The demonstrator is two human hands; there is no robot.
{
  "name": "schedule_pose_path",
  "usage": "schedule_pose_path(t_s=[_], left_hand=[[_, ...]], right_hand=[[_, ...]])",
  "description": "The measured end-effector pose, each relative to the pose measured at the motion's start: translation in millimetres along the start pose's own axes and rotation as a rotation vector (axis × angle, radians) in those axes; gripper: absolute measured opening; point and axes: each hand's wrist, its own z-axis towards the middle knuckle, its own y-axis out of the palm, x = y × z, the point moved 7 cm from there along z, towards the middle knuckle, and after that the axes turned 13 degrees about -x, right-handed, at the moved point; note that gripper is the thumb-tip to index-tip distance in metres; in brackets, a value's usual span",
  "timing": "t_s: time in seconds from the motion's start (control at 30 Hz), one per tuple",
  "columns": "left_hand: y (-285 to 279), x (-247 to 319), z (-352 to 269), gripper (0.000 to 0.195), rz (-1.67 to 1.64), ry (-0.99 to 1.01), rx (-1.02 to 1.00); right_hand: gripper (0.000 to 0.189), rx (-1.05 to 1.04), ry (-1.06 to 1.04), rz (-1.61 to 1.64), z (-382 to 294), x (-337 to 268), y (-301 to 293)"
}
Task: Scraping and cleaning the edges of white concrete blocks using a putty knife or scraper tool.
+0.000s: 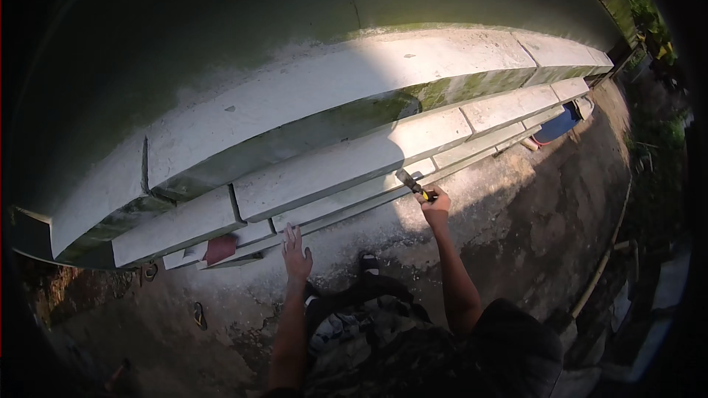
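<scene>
My right hand [434, 204] is closed around the black and yellow handle of a scraper [409, 181]. Its flat head points up and left, close to the edge of a lower step of pale concrete slabs [321, 207]. My left hand [297, 254] holds nothing. Its fingers are spread, and their tips reach the lower ledge near a joint between slabs; whether they press on it I cannot tell. To the left of that hand, a reddish-brown flat piece [221, 249] lies on the low ledge, its material unclear.
Wider slabs [332, 88] rise in steps towards a dark greenish surface [249, 11]. A blue basin [557, 123] stands at the far right end. A flip-flop [199, 316] lies on the stained concrete floor [243, 315]. A long pole [603, 260] runs along the right side.
</scene>
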Motion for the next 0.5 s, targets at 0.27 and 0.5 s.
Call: schedule_pose_path(t_s=[0.27, 0.5], left_hand=[[2, 6, 25, 0.075, 0.122, 0.033, -0.062], [22, -17, 41, 0.093, 0.221, -0.137, -0.365]], right_hand=[[0.024, 0.090, -0.044, 0.256, 45, 20, -25], [0.045, 0.120, 0.155, 1.123, 93, 38, -6]])
